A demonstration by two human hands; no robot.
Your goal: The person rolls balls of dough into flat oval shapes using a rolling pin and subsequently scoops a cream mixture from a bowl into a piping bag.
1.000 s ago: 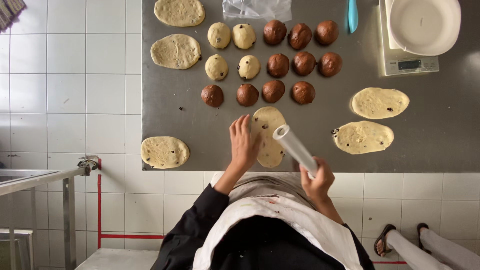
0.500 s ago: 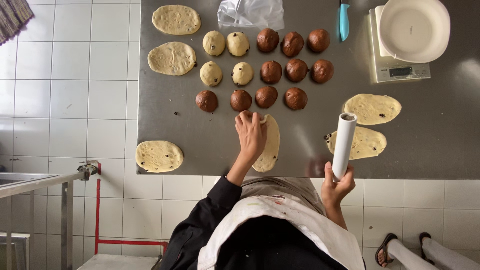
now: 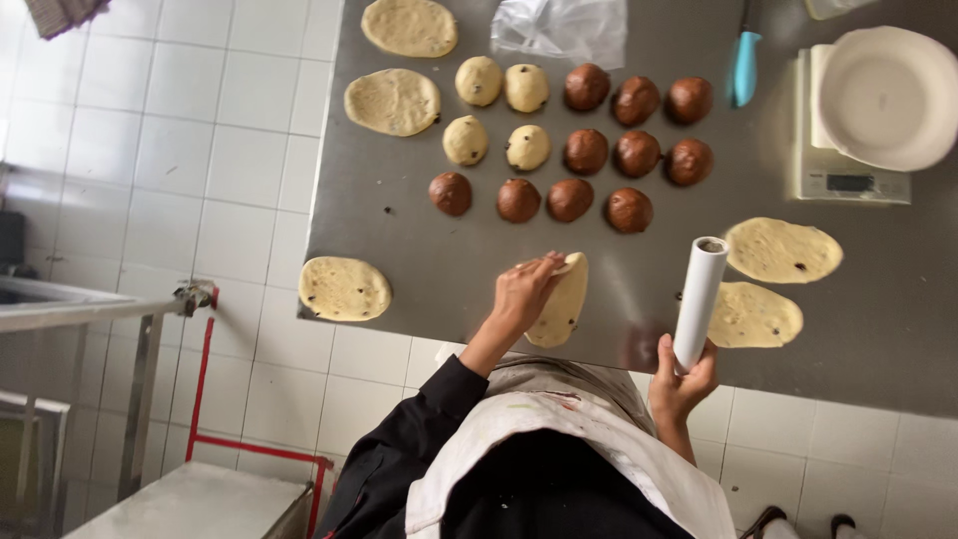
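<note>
Left hand (image 3: 524,294) pinches the dough disc (image 3: 564,299) at the table (image 3: 399,240) front edge; right hand (image 3: 681,384) grips the roller (image 3: 699,299) upright. Advise lifting slowly, supporting underneath, to avoid tearing.
</note>
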